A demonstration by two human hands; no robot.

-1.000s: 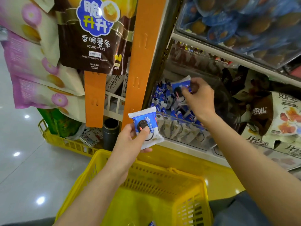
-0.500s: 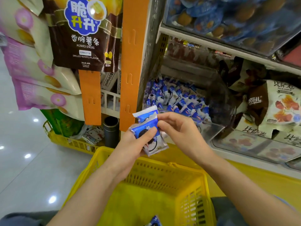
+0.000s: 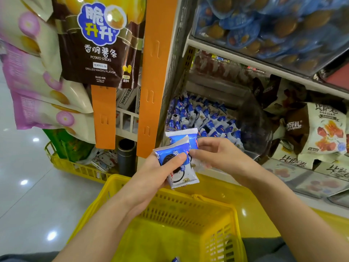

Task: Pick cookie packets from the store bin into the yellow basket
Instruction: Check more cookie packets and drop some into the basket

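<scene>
2 at once: the left hand grips the front packet, thumb across its face, and the right hand pinches the rear packet by its side, both just above the far rim of the yellow basket, near the store bin. glossy, crinkly film pillows with serrated crimped ends; light, slippery, likely brittle inside, so best held gently by the flat faces.
</scene>
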